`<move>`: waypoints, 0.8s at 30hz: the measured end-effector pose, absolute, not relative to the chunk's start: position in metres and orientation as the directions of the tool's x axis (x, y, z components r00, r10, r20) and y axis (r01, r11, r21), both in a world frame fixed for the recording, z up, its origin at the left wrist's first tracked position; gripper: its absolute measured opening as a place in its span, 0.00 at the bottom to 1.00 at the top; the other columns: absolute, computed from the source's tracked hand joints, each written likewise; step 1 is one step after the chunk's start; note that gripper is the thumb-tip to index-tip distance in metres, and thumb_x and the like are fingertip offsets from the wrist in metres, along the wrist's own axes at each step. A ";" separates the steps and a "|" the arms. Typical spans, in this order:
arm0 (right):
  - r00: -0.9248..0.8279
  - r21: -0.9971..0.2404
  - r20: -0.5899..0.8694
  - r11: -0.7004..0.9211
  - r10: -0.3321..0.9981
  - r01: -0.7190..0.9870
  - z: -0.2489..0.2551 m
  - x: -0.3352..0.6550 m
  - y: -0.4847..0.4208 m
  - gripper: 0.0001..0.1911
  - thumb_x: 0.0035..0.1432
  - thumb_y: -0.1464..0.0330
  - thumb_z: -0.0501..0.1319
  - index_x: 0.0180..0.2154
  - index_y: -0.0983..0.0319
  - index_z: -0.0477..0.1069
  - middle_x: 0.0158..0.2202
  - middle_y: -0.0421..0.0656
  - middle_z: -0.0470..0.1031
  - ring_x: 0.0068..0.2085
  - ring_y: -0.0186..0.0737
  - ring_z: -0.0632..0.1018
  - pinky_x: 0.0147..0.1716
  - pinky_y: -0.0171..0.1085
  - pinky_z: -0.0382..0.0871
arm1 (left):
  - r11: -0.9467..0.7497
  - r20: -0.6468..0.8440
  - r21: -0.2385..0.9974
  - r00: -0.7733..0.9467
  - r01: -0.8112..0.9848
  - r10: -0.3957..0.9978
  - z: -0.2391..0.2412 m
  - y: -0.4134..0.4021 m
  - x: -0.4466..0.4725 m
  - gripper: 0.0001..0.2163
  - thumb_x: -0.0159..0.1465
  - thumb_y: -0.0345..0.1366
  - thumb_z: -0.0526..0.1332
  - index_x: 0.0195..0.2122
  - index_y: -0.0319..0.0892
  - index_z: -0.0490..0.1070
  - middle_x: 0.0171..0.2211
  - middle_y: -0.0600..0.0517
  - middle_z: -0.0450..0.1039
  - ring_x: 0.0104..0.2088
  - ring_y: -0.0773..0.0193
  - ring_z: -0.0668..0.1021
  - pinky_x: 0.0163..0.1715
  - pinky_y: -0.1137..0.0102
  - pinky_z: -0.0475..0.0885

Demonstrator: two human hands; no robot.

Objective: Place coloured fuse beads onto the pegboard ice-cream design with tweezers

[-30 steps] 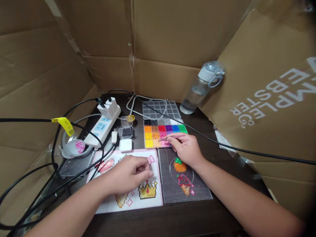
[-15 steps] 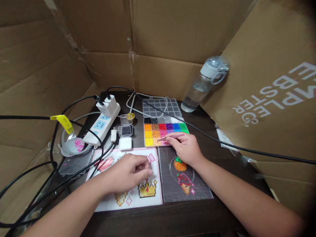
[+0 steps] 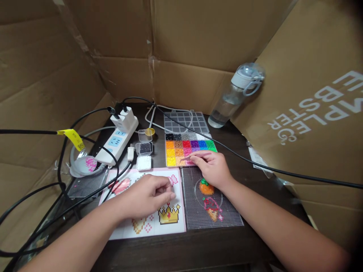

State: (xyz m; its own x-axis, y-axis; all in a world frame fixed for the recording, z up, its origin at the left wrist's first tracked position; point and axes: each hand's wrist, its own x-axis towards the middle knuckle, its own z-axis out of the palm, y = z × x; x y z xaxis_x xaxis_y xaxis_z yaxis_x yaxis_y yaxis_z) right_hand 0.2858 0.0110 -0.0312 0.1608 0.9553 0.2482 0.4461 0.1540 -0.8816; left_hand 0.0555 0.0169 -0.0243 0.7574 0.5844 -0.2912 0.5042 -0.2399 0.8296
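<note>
My right hand point(image 3: 213, 169) pinches thin metal tweezers point(image 3: 195, 156), their tips down in the pink and orange cells of the bead tray point(image 3: 189, 148). Just below that hand lies a clear pegboard point(image 3: 210, 206) with an orange fruit and a red strawberry made of beads. My left hand point(image 3: 147, 196) rests loosely curled, fingers bent, on the pattern sheet point(image 3: 147, 206) beside a yellow crown picture; nothing shows in it.
A white power strip point(image 3: 117, 141) with plugs and black cables crosses the left. Small boxes of black beads point(image 3: 145, 148) and white beads point(image 3: 144, 163) sit by the tray. A water bottle point(image 3: 235, 94) leans at the back right. Cardboard walls surround the dark table point(image 3: 198, 249).
The view has shifted slightly; both hands stay in place, the tweezers still over the bead tray.
</note>
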 end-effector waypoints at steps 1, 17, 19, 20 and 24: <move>0.165 -0.882 0.250 0.154 0.954 0.446 -0.031 0.285 0.011 0.06 0.52 0.71 0.65 0.26 0.60 0.81 0.31 0.45 0.83 0.34 0.40 0.83 0.37 0.40 0.81 | -0.242 -0.292 0.828 0.756 0.506 0.586 -0.024 0.017 0.055 0.12 0.65 0.43 0.56 0.27 0.43 0.64 0.23 0.59 0.62 0.25 0.70 0.64 0.26 0.73 0.58; 0.164 -0.881 0.260 0.164 0.952 0.444 -0.026 0.283 0.010 0.08 0.53 0.70 0.64 0.25 0.60 0.81 0.30 0.44 0.83 0.31 0.40 0.82 0.31 0.37 0.80 | -0.234 -0.299 0.830 0.758 0.506 0.580 -0.020 0.017 0.056 0.11 0.64 0.42 0.56 0.27 0.43 0.64 0.23 0.59 0.62 0.26 0.70 0.65 0.27 0.72 0.59; 0.167 -0.871 0.277 0.175 0.946 0.459 -0.026 0.285 0.009 0.08 0.53 0.70 0.64 0.25 0.60 0.81 0.30 0.44 0.83 0.31 0.40 0.82 0.32 0.38 0.79 | -0.222 -0.305 0.833 0.756 0.507 0.580 -0.020 0.016 0.056 0.11 0.64 0.42 0.56 0.27 0.43 0.64 0.23 0.59 0.62 0.26 0.70 0.65 0.27 0.72 0.59; 0.172 -0.864 0.289 0.179 0.942 0.471 -0.025 0.286 0.009 0.08 0.53 0.69 0.64 0.25 0.60 0.81 0.30 0.44 0.83 0.32 0.40 0.82 0.33 0.38 0.79 | -0.217 -0.308 0.834 0.755 0.507 0.579 -0.020 0.016 0.057 0.11 0.64 0.42 0.56 0.27 0.43 0.64 0.23 0.59 0.62 0.26 0.70 0.64 0.27 0.72 0.60; 0.210 -0.862 0.277 0.146 0.938 0.485 -0.026 0.293 0.005 0.09 0.56 0.66 0.63 0.28 0.60 0.81 0.29 0.44 0.82 0.29 0.38 0.79 0.30 0.36 0.74 | -0.219 -0.303 0.834 0.753 0.506 0.584 -0.021 0.017 0.057 0.11 0.64 0.42 0.56 0.27 0.43 0.63 0.23 0.59 0.62 0.25 0.70 0.64 0.27 0.72 0.59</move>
